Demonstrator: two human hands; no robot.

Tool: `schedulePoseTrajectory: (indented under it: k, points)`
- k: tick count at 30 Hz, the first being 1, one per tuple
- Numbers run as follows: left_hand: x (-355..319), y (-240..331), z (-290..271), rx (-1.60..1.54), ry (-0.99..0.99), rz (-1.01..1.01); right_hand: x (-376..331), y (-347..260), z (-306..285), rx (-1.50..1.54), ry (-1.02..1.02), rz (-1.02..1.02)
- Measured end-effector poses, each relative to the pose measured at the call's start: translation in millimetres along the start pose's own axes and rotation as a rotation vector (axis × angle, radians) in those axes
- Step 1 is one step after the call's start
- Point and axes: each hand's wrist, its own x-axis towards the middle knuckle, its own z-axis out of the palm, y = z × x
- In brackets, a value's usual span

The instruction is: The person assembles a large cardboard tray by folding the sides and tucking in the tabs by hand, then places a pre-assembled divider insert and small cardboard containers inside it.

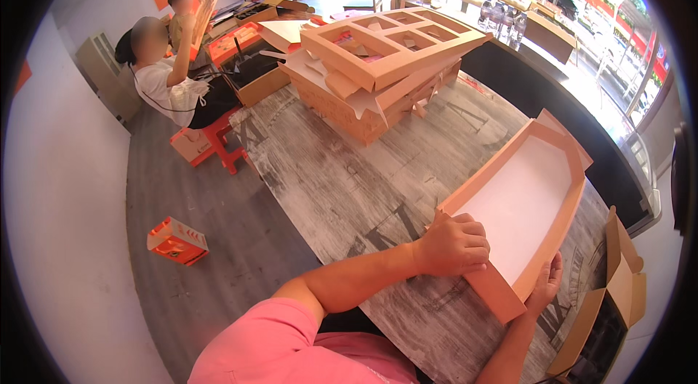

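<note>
An open, shallow cardboard box (520, 202) with a white inner base lies slantwise on the wood-patterned table (327, 180), in front of me to the right. My left hand (454, 244) is closed over the wall at its near left corner, knuckles up. Low on the near right side, my right hand (547, 284) grips the outer wall; its thumb is hidden. Some flaps at the box's far end stick outward. Farther back stands a pile of cardboard boxes (331, 104), topped by a tilted cardboard frame (374, 71) with several square openings.
At the lower right is another open cardboard box (618, 275) with something dark inside. Two people sit at the far left, one (163, 82) lifting an orange panel, near a red stool (222, 140). An orange carton (178, 242) stands on the floor. Bottles (502, 21) stand beyond the table.
</note>
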Motion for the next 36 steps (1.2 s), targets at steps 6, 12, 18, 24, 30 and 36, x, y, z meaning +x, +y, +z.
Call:
schedulePoseTrajectory:
  k: [6, 12, 18, 24, 30, 36]
  points:
    - [0.3, -0.8, -1.0, 0.008, 0.007, 0.03, 11.2, 15.5, -20.7, -0.139, -0.019, -0.126]
    - [-2.0, -1.5, 1.9, 0.003, 0.042, 0.055, -14.8, -46.4, 13.9, -0.576, -0.276, -0.446]
    - [-2.0, -2.0, -0.9, 0.018, -0.041, 0.068, -33.7, -93.9, 46.0, -0.751, -0.712, -0.411]
    - [-4.6, -1.2, -13.9, -0.024, -0.121, -0.077, -33.7, -83.0, 43.6, -0.858, -0.7, -0.381]
    - [-5.8, -0.7, -23.8, -0.167, -0.378, -0.349, -36.7, -85.9, 47.5, -0.884, -0.674, -0.378]
    - [-7.7, -2.1, -26.0, 0.018, -0.556, -0.326, -38.1, -81.7, 48.8, -0.878, -0.628, -0.387]
